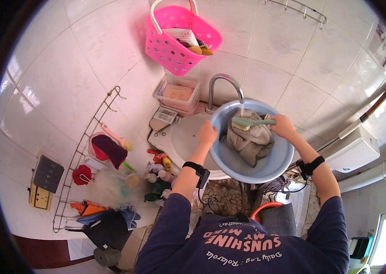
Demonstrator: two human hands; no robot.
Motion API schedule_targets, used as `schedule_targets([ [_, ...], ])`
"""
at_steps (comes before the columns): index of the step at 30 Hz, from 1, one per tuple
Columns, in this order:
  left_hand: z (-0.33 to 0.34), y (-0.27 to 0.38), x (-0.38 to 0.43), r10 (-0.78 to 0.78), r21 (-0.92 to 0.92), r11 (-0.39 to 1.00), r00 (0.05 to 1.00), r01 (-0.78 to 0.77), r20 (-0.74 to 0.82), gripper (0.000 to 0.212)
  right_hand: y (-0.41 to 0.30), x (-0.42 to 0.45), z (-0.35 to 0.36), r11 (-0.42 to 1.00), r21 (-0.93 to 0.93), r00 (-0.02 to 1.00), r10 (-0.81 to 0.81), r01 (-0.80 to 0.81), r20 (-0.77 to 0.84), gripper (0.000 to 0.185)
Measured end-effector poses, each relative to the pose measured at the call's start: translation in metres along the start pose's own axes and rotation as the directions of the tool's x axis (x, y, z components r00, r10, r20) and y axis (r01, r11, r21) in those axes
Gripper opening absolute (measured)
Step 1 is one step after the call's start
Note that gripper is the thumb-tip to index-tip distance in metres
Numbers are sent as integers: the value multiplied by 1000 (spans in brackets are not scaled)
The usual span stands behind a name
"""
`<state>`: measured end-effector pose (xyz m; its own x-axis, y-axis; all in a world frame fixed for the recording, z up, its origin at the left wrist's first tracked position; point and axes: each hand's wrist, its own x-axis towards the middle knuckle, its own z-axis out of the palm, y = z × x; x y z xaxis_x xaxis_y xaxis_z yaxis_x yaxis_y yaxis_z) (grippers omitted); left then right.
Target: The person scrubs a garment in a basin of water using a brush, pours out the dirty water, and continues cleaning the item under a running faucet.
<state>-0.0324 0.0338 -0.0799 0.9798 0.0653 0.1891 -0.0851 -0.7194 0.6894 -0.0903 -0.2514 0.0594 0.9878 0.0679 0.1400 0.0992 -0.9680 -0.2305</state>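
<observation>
My left hand (208, 133) grips the left rim of a light-blue plastic basin (249, 177). In my right hand (283, 126) is the handle of a green scrubbing brush (247, 122) with pale bristles. The brush head rests against a wet grey-brown cloth (247, 145), heaped in the basin. Cloudy water shows around the cloth's lower end. Above it curves a chrome faucet (225, 76), and a stream runs from its spout onto the cloth near the brush. The basin sits tilted over the right side of a white washbasin (193, 137).
A pink basket (169, 48) hangs above a clear soap box (177, 92). Several bottles (165, 176) crowd the sink's left side, near a wall rack (86, 140) hung with cloths and brushes. A white cistern (353, 150) and a long wooden-handled tool (377, 102) are at right.
</observation>
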Motion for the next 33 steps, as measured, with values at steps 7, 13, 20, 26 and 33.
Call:
schedule_targets([
  [7, -11, 10, -4, -36, 22, 999, 999, 36, 13, 31, 14, -31, -35, 992, 55, 979, 101, -112, 179, 24],
  [13, -13, 10, -4, -34, 55, 998, 999, 34, -12, 29, -27, -28, 16, 994, -17, 994, -111, 111, -14, 25],
  [20, -12, 4, -5, -40, 70, 997, 999, 39, 6, 30, -32, -11, 22, 994, -109, 998, 16, -24, -68, 27],
  [26, 3, 8, -1, -38, 17, 999, 999, 38, 18, 31, 14, 10, 60, 999, -31, 999, 18, -17, 50, 24],
  [33, -6, -2, 2, 5, -6, 1000, 1000, -5, 12, 31, 16, -31, 32, 974, 151, 959, -197, 167, 204, 27],
])
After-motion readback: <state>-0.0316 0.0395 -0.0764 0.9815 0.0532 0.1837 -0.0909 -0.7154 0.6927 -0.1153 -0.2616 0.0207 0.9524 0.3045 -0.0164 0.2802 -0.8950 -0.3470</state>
